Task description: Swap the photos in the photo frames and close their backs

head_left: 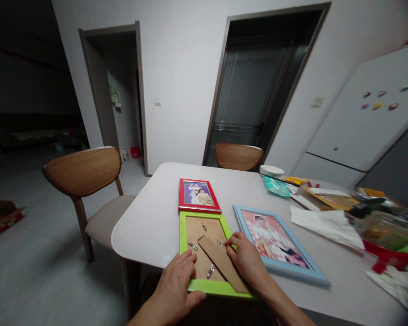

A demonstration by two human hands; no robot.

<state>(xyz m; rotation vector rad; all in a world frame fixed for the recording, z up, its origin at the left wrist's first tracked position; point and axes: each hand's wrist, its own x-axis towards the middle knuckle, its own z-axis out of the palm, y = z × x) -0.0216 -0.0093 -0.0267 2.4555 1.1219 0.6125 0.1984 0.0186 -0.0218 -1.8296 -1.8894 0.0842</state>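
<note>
A green picture frame [209, 286] lies face down at the table's near edge, its brown backing board [193, 225] showing. Several small metal clips [211, 270] sit around the board, and a brown stand leg [219, 262] slants across it. My left hand [177, 285] grips the frame's lower left corner, fingers on the left side and thumb by the bottom bar. At the right side, my right hand [246, 256] is closed, its fingertips pinching the right metal clip. Beyond lies a red picture frame [200, 209]. A light blue picture frame [289, 267] lies to the right, photo up.
The white table [146, 217] carries a cluttered right side: white tissue [326, 224], a teal packet [276, 186], a white bowl [271, 170] and a plastic container [384, 228]. One wooden chair [85, 172] stands left, another wooden chair [238, 156] at the far side.
</note>
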